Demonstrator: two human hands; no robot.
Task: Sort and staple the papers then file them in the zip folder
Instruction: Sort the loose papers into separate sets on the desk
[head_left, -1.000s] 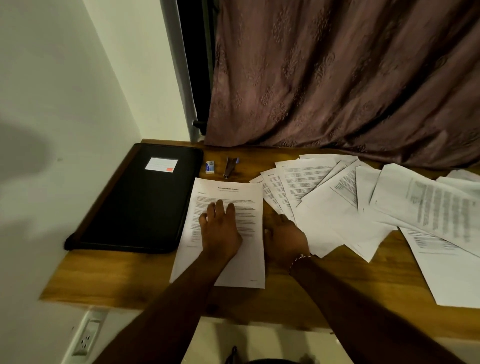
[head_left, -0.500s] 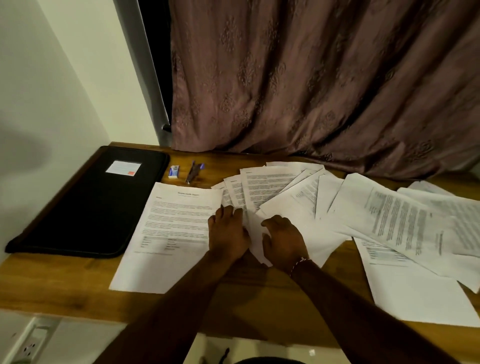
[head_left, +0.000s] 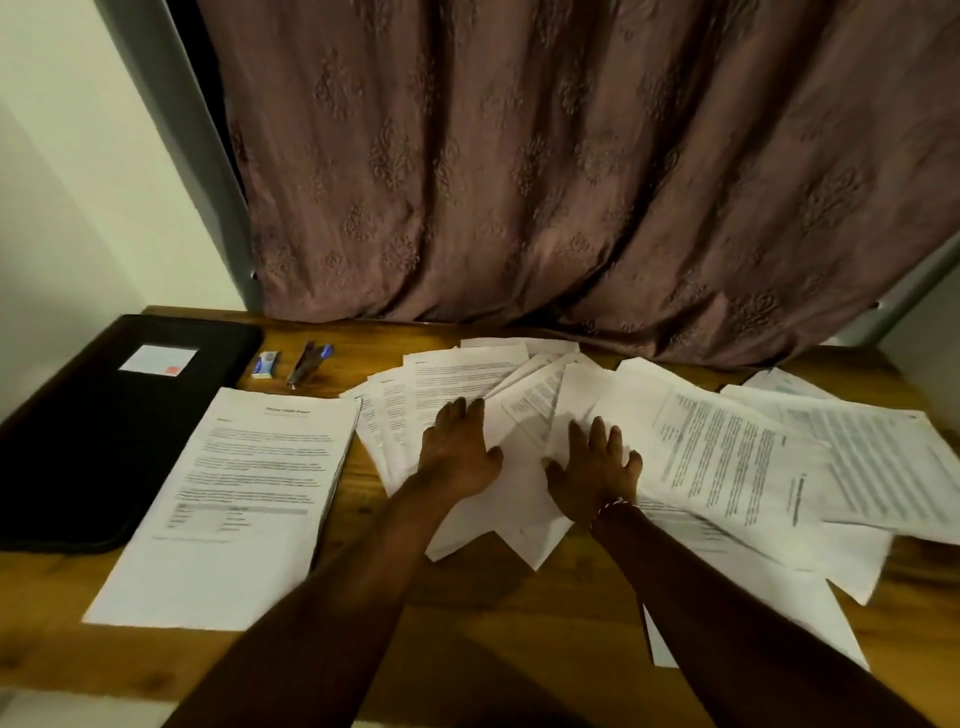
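Pressing both palms down on the loose papers (head_left: 467, 374), you had nothing pinched or lifted. Your left hand (head_left: 457, 452) lay just right of the neat stack (head_left: 249, 493), its fingers (head_left: 462, 410) straight and close together on a printed sheet. Your right hand (head_left: 592, 467) sat further right of the neat stack, next to the left one. Its fingers (head_left: 597, 431) were spread and flat on overlapping sheets, with a thin bracelet (head_left: 613, 506) at the wrist.

The loose papers fanned out right of the neat stack, overlapping, some face up with print and some blank, reaching well away from it along the wooden surface (head_left: 493, 623). The neat stack itself lay face up and squared.

The black zip folder (head_left: 104, 431) lay flat just left of the neat stack, edge to edge with it, a white label (head_left: 158, 361) on top; zip state cannot be told. The stapler (head_left: 306, 361) and a small staple box (head_left: 266, 364) sat side by side just beyond the neat stack's far edge, untouched. A brown curtain (head_left: 571, 182) hung behind the neat stack, down to the surface.
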